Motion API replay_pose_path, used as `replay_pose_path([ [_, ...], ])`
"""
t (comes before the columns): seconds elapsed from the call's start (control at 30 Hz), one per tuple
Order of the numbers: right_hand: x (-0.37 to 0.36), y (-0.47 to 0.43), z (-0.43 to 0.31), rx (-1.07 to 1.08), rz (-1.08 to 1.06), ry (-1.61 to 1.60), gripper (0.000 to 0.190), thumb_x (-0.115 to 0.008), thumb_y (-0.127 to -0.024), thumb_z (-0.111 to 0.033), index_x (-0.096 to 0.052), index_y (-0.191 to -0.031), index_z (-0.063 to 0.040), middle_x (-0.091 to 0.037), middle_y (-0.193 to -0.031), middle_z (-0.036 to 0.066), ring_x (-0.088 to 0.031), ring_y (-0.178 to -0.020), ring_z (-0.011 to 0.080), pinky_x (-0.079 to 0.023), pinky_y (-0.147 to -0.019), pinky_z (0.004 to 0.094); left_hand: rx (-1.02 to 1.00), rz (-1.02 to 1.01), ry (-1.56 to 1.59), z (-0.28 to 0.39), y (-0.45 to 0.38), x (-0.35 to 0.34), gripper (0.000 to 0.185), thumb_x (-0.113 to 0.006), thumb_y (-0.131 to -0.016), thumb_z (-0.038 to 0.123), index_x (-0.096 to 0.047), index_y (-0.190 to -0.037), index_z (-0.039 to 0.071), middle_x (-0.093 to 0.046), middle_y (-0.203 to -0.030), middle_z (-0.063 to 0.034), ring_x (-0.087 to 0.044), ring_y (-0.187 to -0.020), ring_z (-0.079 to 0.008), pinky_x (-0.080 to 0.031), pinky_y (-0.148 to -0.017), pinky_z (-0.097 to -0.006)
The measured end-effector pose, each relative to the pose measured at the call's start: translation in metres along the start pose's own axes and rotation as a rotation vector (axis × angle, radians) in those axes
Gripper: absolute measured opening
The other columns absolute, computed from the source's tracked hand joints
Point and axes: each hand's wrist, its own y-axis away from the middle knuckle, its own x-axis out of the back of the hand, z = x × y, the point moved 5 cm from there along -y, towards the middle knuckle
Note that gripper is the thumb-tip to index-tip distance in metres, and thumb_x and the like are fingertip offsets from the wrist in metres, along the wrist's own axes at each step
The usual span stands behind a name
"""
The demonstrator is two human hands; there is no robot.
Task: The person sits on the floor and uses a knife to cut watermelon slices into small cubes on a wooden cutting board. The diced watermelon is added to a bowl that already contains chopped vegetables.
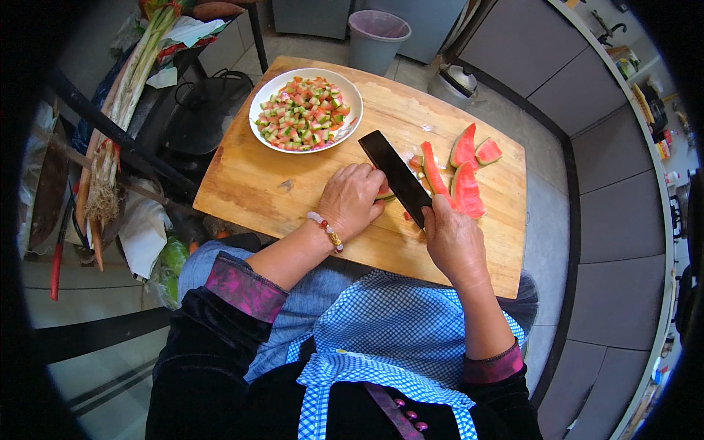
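My right hand (pixel 455 236) grips a dark-bladed kitchen knife (pixel 393 176), its broad blade slanting up and left over the wooden board (pixel 297 203). Beside the blade, my left hand (pixel 353 198) presses down a piece of watermelon rind (pixel 386 194), mostly hidden under the fingers. Small cut bits of rind (pixel 416 161) lie just past the knife. To the right are several larger watermelon rind pieces (pixel 467 190), one a long strip (pixel 434 169). A white bowl (pixel 258 132) at the board's far left holds diced rind (pixel 302 115).
Left of the board stands a dark metal rack (pixel 132 143) with leafy stalks (pixel 137 71) on it. Beyond the board are a grey trash bin (pixel 377 44) and a lidded metal pot (pixel 454 85) on the floor. Grey cabinets (pixel 621 220) line the right.
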Motion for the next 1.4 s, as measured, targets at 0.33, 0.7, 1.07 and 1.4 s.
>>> replay_pose_path([
  [0.33, -0.021, -0.004, -0.004, -0.018, -0.058, 0.023, 0.018, -0.054, -0.092, -0.022, -0.049, -0.090, -0.005, -0.062, -0.071, 0.023, -0.061, -0.069, 0.0436, -0.048, -0.061, 0.0538, 0.063, -0.031, 0.020, 0.000, 0.001, -0.001, 0.019, -0.070, -0.070, 0.012, -0.057, -0.084, 0.008, -0.058, -0.086, -0.0097, -0.059, -0.088, -0.0285, -0.050, -0.077, -0.0388],
  [0.7, -0.001, 0.001, -0.004, 0.019, 0.020, -0.023, 0.019, -0.054, -0.092, -0.023, -0.048, -0.088, -0.005, -0.061, -0.070, 0.022, -0.060, -0.067, 0.0433, -0.046, -0.059, 0.0537, 0.064, -0.007, 0.044, -0.002, 0.003, 0.000, 0.016, -0.067, -0.070, 0.009, -0.058, -0.084, 0.007, -0.058, -0.086, -0.0107, -0.059, -0.089, -0.0294, -0.051, -0.077, -0.0397],
  [1.07, -0.015, 0.004, -0.008, 0.048, 0.007, 0.054, 0.016, -0.054, -0.092, -0.021, -0.048, -0.088, -0.006, -0.061, -0.068, 0.022, -0.062, -0.065, 0.0425, -0.048, -0.058, 0.0536, 0.056, -0.016, 0.012, -0.003, 0.004, -0.002, 0.019, -0.071, -0.069, 0.012, -0.061, -0.085, 0.006, -0.059, -0.086, -0.0112, -0.059, -0.087, -0.0291, -0.050, -0.077, -0.0386],
  [1.4, -0.015, -0.003, -0.004, 0.027, 0.000, -0.027, 0.017, -0.054, -0.092, -0.022, -0.049, -0.090, -0.006, -0.061, -0.072, 0.023, -0.060, -0.068, 0.0440, -0.047, -0.059, 0.0536, 0.038, -0.006, 0.061, -0.001, 0.003, 0.004, 0.012, -0.066, -0.071, 0.009, -0.059, -0.081, 0.007, -0.058, -0.083, -0.0118, -0.060, -0.087, -0.0290, -0.051, -0.076, -0.0396],
])
